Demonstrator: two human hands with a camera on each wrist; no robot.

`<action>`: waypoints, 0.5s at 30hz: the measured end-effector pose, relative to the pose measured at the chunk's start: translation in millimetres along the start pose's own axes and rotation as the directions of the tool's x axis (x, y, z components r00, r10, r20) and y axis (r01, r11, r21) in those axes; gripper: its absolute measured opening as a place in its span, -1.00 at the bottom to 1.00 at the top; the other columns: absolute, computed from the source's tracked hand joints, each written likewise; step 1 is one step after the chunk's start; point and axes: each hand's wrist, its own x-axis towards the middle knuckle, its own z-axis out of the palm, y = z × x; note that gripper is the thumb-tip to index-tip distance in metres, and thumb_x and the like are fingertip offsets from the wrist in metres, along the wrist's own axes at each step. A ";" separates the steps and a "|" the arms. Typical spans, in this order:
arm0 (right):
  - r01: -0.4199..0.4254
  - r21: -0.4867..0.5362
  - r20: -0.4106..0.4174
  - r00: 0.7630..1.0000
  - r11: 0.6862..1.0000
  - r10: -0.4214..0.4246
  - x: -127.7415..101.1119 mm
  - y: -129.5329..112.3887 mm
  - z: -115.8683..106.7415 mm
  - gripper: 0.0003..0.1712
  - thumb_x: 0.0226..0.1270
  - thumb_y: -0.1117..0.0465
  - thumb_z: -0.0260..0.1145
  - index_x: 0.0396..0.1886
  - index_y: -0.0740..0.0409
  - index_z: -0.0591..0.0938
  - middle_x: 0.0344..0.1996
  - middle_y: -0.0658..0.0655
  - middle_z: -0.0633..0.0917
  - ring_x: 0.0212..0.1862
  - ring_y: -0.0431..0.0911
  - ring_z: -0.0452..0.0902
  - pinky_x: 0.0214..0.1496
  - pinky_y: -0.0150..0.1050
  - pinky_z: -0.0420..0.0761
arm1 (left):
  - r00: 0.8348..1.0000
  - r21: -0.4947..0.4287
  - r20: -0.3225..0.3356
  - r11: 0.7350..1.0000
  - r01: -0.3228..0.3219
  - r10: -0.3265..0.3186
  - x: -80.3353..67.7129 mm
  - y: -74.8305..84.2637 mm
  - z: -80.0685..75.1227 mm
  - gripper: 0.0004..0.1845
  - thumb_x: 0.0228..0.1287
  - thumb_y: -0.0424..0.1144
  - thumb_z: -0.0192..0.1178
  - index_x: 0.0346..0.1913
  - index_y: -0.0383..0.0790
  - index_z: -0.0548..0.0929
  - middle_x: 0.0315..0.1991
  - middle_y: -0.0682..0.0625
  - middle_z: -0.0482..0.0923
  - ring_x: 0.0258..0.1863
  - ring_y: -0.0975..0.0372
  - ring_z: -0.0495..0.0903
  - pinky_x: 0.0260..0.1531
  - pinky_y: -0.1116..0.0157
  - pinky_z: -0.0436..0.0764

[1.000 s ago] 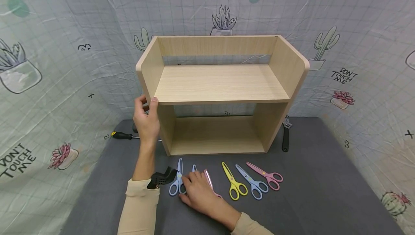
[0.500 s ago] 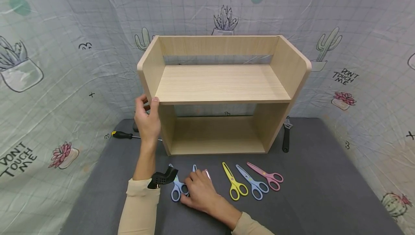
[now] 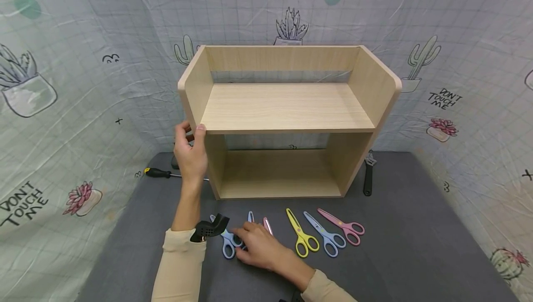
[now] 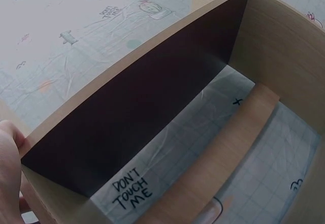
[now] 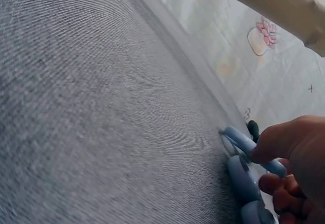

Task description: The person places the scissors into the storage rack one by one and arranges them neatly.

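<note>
- Two hands work in the head view: the left hand grips the front edge of the left side panel of a wooden shelf unit, thumb at the panel's front and fingers curled behind it, at about 10 o'clock from the middle of the grey desk.
- One blue pair of scissors lies at 6 o'clock from that hand, partly under a black wrist mount; the right hand rests on it, fingers bent over its handles and touching them.
- Several more scissors lie in a row toward 3 o'clock: a second blue pair's tip and a pink pair's tip poke out from beyond the right hand, then a yellow pair, another blue pair and another pink pair, all apart from the shelf unit.
- One screwdriver lies at 9 o'clock of the shelf unit's foot, and a black wrench lies at its 3 o'clock side.
- Left wrist view: part of the left hand shows at 8 o'clock, pressed against the edge of the shelf unit, whose dark underside and printed cloth backdrop fill the rest.
- Right wrist view: fingers of the right hand at 4 o'clock curl round the handle loops of the blue pair of scissors, which lie on the desk.
</note>
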 end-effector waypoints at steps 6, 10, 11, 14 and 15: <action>0.079 0.018 0.065 0.995 0.997 -0.080 0.0 1.9 -6.9 -0.56 0.29 0.03 0.38 0.10 0.13 0.67 -0.22 -0.04 0.67 -0.22 -0.29 0.54 -0.12 -0.42 0.56 | 1.000 -0.001 -0.004 1.000 0.003 -0.003 -1.0 2.5 0.1 -0.57 0.38 -0.03 0.13 0.20 -0.17 0.54 0.08 -0.06 0.52 -0.16 0.25 0.45 -0.18 0.25 0.43; 0.121 0.022 0.047 0.991 0.992 -0.122 -2.8 1.6 -11.4 -0.58 0.34 0.02 0.36 0.10 0.13 0.66 -0.20 -0.04 0.66 -0.20 -0.27 0.55 -0.09 -0.42 0.55 | 1.000 -0.006 0.005 1.000 -0.002 0.002 -0.6 1.6 -0.5 -0.56 0.38 -0.01 0.13 0.18 -0.19 0.54 0.07 -0.05 0.52 -0.16 0.25 0.45 -0.18 0.24 0.43; 0.133 0.022 0.035 0.990 0.991 -0.133 -3.6 1.5 -13.0 -0.58 0.34 0.02 0.36 0.09 0.13 0.66 -0.21 -0.05 0.66 -0.21 -0.26 0.55 -0.10 -0.42 0.55 | 1.000 -0.008 0.008 1.000 -0.004 0.004 -0.4 1.3 -0.8 -0.56 0.38 0.00 0.14 0.18 -0.19 0.54 0.07 -0.05 0.52 -0.16 0.25 0.46 -0.18 0.24 0.44; 0.160 0.034 -0.009 0.987 0.986 -0.160 -5.9 1.3 -18.9 -0.58 0.32 0.03 0.38 0.08 0.15 0.66 -0.22 -0.05 0.65 -0.21 -0.25 0.54 -0.09 -0.42 0.54 | 1.000 -0.002 0.013 1.000 -0.008 0.008 0.7 -0.3 -1.0 -0.55 0.39 0.01 0.13 0.16 -0.22 0.53 0.07 -0.05 0.52 -0.15 0.24 0.47 -0.18 0.23 0.45; 0.165 0.042 -0.023 0.986 0.985 -0.164 -6.6 1.4 -21.1 -0.58 0.30 0.04 0.38 0.08 0.15 0.66 -0.22 -0.04 0.66 -0.21 -0.25 0.54 -0.08 -0.43 0.54 | 1.000 0.002 0.015 1.000 -0.008 0.008 0.8 -0.3 -1.0 -0.54 0.39 0.02 0.12 0.16 -0.23 0.52 0.07 -0.05 0.52 -0.15 0.25 0.47 -0.18 0.23 0.45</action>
